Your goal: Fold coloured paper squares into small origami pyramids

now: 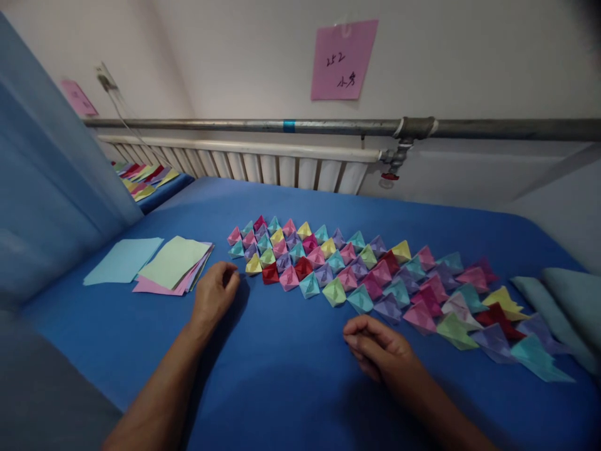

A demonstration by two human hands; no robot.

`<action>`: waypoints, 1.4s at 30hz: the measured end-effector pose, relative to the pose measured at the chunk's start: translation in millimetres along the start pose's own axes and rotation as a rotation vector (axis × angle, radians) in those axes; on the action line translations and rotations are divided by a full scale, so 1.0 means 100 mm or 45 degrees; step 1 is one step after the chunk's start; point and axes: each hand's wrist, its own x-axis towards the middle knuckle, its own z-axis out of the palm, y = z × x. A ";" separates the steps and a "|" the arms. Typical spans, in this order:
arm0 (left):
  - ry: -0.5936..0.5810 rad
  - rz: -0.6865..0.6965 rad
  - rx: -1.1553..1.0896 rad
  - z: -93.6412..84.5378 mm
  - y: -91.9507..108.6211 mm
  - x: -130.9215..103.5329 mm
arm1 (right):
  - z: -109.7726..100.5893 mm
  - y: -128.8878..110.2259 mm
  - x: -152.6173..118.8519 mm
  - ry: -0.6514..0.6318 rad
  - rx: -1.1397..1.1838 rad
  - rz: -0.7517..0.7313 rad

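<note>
Rows of small folded paper boats (pixel 308 285) in pink, teal, purple, yellow, green and red stretch across the blue-covered table (pixel 282 388). My left hand (pixel 215 291) rests near the left end of the rows, beside the yellow boat (pixel 253 265), with its fingers loosely curled and no paper showing in them. Closer to me, my right hand (pixel 375 346) is in front of the rows. Its thumb and fingertips are together, and nothing shows between them. Left of my left hand lie a fanned stack of coloured paper sheets (pixel 176 262) and a light blue sheet pile (pixel 123 260).
Grey-green folded cloth (pixel 570 300) lies at the table's right end. Behind the table run a metal pipe (pixel 338 127) with a valve and a white radiator (pixel 277 170). A blue curtain (pixel 56 144) hangs at left. More coloured papers (pixel 145 178) lie beyond it. A pink note (pixel 344 61) is on the wall.
</note>
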 end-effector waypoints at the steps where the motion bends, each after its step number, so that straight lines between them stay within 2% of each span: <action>1: -0.008 -0.011 -0.008 0.02 0.00 -0.01 | 0.00 0.00 0.00 0.002 -0.002 0.003; 6: -0.041 -0.040 -0.036 0.08 -0.06 0.04 | 0.00 -0.02 0.00 0.003 -0.028 0.025; 13: -0.012 -0.027 -0.071 0.17 -0.12 0.19 | 0.01 -0.03 0.00 0.031 -0.068 0.042; 21: 0.041 -0.091 -0.127 0.19 -0.13 0.24 | -0.02 0.01 0.01 0.060 -0.135 0.047; 25: 0.047 -0.133 -0.173 0.17 -0.15 0.25 | -0.03 0.03 0.02 0.129 -0.154 0.038; 29: 0.084 -0.179 -0.206 0.14 -0.19 0.28 | -0.01 0.04 0.06 0.289 -0.198 -0.021; 33: 0.124 -0.211 -0.213 0.14 -0.25 0.31 | 0.01 0.03 0.06 0.380 -0.414 -0.217; 38: 0.150 -0.193 -0.142 0.17 -0.25 0.32 | 0.03 0.02 0.08 0.305 -0.850 -0.665; 42: 0.216 -0.205 0.006 0.02 -0.29 0.36 | 0.07 0.04 0.09 0.293 -0.969 -0.931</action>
